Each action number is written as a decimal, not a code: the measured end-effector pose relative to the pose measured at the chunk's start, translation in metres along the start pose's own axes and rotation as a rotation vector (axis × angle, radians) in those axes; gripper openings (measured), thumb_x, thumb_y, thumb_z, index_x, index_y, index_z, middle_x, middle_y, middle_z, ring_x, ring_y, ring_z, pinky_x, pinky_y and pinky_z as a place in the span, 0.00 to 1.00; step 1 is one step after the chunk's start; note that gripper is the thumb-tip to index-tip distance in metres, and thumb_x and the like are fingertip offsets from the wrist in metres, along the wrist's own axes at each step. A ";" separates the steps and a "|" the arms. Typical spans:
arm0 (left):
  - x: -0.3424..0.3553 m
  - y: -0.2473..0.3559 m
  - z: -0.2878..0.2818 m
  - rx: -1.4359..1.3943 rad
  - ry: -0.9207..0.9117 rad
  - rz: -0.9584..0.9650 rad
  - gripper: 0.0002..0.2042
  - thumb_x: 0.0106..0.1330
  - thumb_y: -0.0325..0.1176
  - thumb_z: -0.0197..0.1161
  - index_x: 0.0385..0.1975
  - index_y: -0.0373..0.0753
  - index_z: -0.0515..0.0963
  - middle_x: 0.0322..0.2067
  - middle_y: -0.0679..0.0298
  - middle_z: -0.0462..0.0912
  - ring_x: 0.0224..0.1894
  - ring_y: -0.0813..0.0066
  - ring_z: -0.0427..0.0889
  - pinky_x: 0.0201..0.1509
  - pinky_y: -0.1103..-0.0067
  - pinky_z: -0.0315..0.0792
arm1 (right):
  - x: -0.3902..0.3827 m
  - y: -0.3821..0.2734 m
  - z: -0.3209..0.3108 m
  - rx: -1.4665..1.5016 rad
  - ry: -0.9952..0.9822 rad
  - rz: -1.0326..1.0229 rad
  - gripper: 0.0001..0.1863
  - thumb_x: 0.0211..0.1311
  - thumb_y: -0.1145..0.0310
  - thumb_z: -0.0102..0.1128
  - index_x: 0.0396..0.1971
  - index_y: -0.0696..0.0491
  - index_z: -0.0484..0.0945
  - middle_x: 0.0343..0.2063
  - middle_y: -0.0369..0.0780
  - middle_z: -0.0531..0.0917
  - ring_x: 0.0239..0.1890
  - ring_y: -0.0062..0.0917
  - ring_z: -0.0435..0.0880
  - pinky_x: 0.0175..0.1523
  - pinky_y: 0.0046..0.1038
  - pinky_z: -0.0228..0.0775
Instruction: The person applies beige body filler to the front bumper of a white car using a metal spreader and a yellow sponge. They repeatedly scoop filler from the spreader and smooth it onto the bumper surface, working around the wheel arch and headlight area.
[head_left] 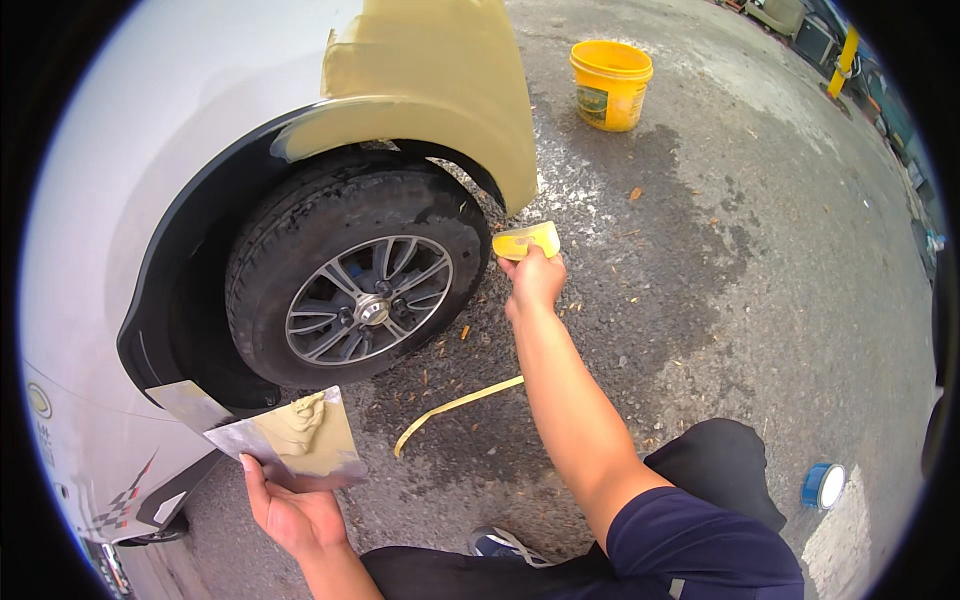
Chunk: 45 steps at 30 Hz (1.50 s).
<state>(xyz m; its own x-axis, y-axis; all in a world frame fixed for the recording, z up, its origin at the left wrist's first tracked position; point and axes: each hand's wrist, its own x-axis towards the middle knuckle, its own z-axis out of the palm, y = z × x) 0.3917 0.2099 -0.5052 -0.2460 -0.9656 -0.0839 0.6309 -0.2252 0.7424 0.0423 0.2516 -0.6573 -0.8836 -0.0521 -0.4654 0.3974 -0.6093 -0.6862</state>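
In my left hand (300,515), gripped from below with the thumb at its edge, is a flat metal putty board (345,440). A thick heap of beige body filler (300,425) lies on it. Another flat grey-beige plate (190,405) sticks out beside the board; whether the two are joined I cannot tell. My right hand (537,280) pinches a yellow spreader (527,240) just right of the tire, below the corner of the car's body. Beige filler coats the white car's panel (430,65) and the upper edge of the wheel arch (400,120).
The black tire (270,250) with its alloy rim (372,312) sits under the arch. A yellow bucket (610,90) stands on the asphalt at the far right. A strip of yellow tape (450,405) lies near my right forearm. A blue-and-white can (823,487) is at the lower right.
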 end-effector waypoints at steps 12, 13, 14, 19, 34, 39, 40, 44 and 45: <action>0.002 0.011 -0.017 0.018 -0.103 -0.053 0.16 0.76 0.39 0.55 0.58 0.39 0.72 0.59 0.61 0.77 0.63 0.65 0.73 0.71 0.63 0.64 | -0.066 -0.003 0.084 -0.328 -0.161 -0.818 0.24 0.70 0.72 0.56 0.64 0.60 0.72 0.42 0.44 0.76 0.37 0.32 0.81 0.47 0.32 0.75; 0.002 0.011 -0.017 0.019 -0.103 -0.054 0.16 0.76 0.39 0.56 0.58 0.39 0.72 0.59 0.61 0.77 0.63 0.65 0.73 0.71 0.63 0.64 | -0.074 -0.003 0.086 -0.292 -0.214 -0.889 0.23 0.69 0.73 0.57 0.63 0.60 0.73 0.42 0.45 0.77 0.37 0.32 0.81 0.47 0.32 0.75; 0.002 0.010 -0.017 0.019 -0.105 -0.057 0.16 0.76 0.39 0.56 0.58 0.39 0.72 0.59 0.61 0.77 0.63 0.65 0.74 0.71 0.63 0.64 | -0.080 -0.002 0.087 -0.302 -0.260 -0.869 0.23 0.69 0.73 0.57 0.62 0.60 0.73 0.43 0.45 0.78 0.38 0.33 0.82 0.47 0.32 0.76; 0.004 0.005 -0.015 0.023 -0.012 -0.015 0.18 0.76 0.42 0.57 0.58 0.39 0.72 0.59 0.60 0.77 0.63 0.61 0.74 0.67 0.59 0.66 | -0.081 0.008 0.066 -0.158 -0.316 -0.724 0.17 0.72 0.72 0.55 0.57 0.61 0.77 0.45 0.43 0.81 0.41 0.27 0.85 0.46 0.26 0.77; -0.005 0.007 -0.012 0.047 -0.108 -0.044 0.18 0.76 0.41 0.55 0.59 0.37 0.71 0.60 0.59 0.76 0.63 0.62 0.74 0.70 0.62 0.65 | -0.064 -0.018 0.082 0.255 -0.178 -0.199 0.18 0.74 0.68 0.55 0.58 0.61 0.75 0.48 0.42 0.82 0.47 0.26 0.85 0.54 0.28 0.79; -0.003 0.009 -0.015 0.031 -0.057 -0.017 0.18 0.76 0.41 0.55 0.58 0.36 0.72 0.59 0.59 0.77 0.63 0.61 0.74 0.70 0.61 0.65 | -0.118 -0.026 0.112 -0.050 -0.260 -0.769 0.22 0.66 0.72 0.65 0.59 0.59 0.78 0.43 0.40 0.78 0.42 0.24 0.83 0.49 0.25 0.76; -0.003 0.010 -0.015 0.034 -0.059 -0.007 0.19 0.76 0.41 0.56 0.60 0.37 0.71 0.60 0.59 0.76 0.63 0.61 0.73 0.70 0.60 0.64 | -0.125 -0.028 0.117 -0.154 -0.268 -0.904 0.23 0.63 0.75 0.66 0.59 0.61 0.78 0.41 0.41 0.76 0.40 0.25 0.81 0.46 0.27 0.76; -0.002 0.010 -0.016 0.036 -0.057 0.003 0.22 0.74 0.43 0.58 0.62 0.37 0.69 0.61 0.59 0.74 0.64 0.59 0.72 0.70 0.58 0.64 | -0.151 -0.027 0.129 -0.290 -0.295 -1.252 0.24 0.58 0.77 0.69 0.55 0.65 0.78 0.39 0.44 0.77 0.38 0.31 0.81 0.43 0.29 0.76; -0.002 0.010 -0.016 0.036 -0.068 0.003 0.22 0.74 0.42 0.58 0.62 0.38 0.69 0.61 0.59 0.74 0.64 0.59 0.72 0.70 0.58 0.64 | -0.159 -0.025 0.130 -0.311 -0.338 -1.281 0.25 0.56 0.78 0.69 0.55 0.65 0.78 0.40 0.45 0.78 0.38 0.33 0.82 0.43 0.30 0.76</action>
<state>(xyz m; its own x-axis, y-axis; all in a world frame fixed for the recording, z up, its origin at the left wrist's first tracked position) 0.4100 0.2079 -0.5082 -0.2946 -0.9549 -0.0369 0.6055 -0.2164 0.7659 0.1407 0.1723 -0.4935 -0.6708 0.1934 0.7159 -0.7416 -0.1761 -0.6473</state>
